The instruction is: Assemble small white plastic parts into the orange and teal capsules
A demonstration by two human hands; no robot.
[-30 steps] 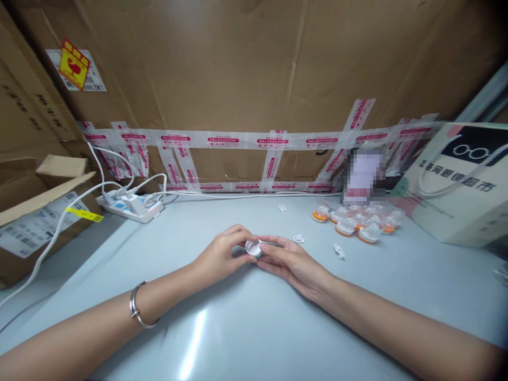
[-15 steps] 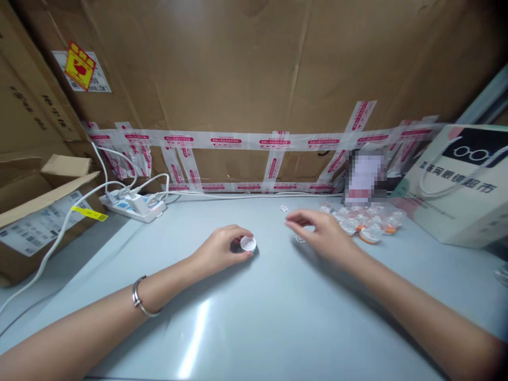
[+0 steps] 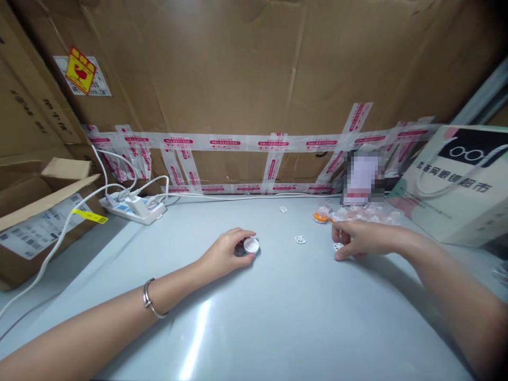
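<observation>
My left hand (image 3: 232, 251) holds a small round white cap (image 3: 251, 246) between thumb and fingers, its hollow side up. Farther right, my right hand (image 3: 355, 239) has its thumb and fingers round a small white slotted piece (image 3: 338, 246) at the front of the pile of clear containers (image 3: 371, 213). A second white slotted piece (image 3: 300, 239) lies flat on the table between the hands. Behind it rests another small white piece (image 3: 283, 209). An orange-based clear container (image 3: 320, 214) sits just behind my right fingertips.
A power strip (image 3: 138, 209) with white cables lies at the back left, beside an open cardboard box (image 3: 47, 211). A paper bag (image 3: 452, 185) stands at the right, near a blurred upright object (image 3: 362, 179). A large taped carton (image 3: 198, 69) walls the back.
My right hand has moved right, from above the slotted piece to the front of the container pile, and closed on another white piece. My left hand still holds the cap, shifted very slightly.
</observation>
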